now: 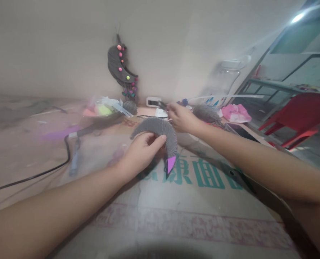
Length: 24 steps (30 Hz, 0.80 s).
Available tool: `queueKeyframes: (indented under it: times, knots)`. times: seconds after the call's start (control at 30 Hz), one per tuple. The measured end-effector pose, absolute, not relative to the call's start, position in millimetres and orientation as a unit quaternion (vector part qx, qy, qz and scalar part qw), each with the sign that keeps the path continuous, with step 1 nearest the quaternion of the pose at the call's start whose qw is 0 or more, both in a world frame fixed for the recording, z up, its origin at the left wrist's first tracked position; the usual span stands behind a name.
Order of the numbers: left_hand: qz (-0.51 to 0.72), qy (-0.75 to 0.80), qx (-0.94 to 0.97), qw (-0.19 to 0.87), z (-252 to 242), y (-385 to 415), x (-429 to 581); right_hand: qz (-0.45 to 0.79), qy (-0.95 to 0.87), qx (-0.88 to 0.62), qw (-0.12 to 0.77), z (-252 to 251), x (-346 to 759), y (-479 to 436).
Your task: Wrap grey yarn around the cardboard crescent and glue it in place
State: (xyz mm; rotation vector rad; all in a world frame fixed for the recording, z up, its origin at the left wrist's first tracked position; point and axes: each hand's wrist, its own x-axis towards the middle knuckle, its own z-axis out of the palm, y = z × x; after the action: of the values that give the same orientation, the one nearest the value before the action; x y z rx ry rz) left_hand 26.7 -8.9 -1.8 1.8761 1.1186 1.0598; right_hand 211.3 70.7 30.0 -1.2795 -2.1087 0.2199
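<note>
My left hand [146, 147] grips a crescent [160, 127] wrapped in grey yarn, thumb on its front. The crescent's lower tip [171, 164] is bare purple. Farther forward, my right hand [180, 117] has its fingers drawn together around a small dark thing, too blurred to name. Just beyond it stand a small white digital clock [153, 102] and a white piece [161, 113] on the table. A ball of grey yarn [207, 113] lies to the right of this hand.
On the wall hangs a grey crescent decoration [115, 63] with coloured pompoms. A bowl [103, 117] of bright items stands left, near a glue gun [75, 154] and black cable [38, 176]. A clear jug [221, 81], pink bag [235, 113] and red chair [297, 111] are right.
</note>
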Motion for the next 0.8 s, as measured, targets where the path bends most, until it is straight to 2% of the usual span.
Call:
queueKeyframes:
  times: [0.1, 0.2, 0.4, 0.6, 0.8]
  knots:
    - [0.405, 0.426, 0.724, 0.361, -1, -10, 27, 0.045, -0.783, -0.513, 0.349, 44, 234, 39]
    - [0.403, 0.412, 0.715, 0.396, -1, -11, 28, -0.004, -0.806, -0.471, 0.357, 42, 251, -4]
    - [0.370, 0.417, 0.733, 0.389, 2, -12, 26, -0.122, -0.877, -0.362, 0.293, 8, 259, -53]
    - [0.343, 0.445, 0.763, 0.321, 6, -16, 26, -0.107, -0.886, -0.366, 0.264, 1, 253, -54]
    - [0.338, 0.437, 0.771, 0.317, 5, -16, 26, -0.112, -0.890, -0.382, 0.221, -1, 251, -55]
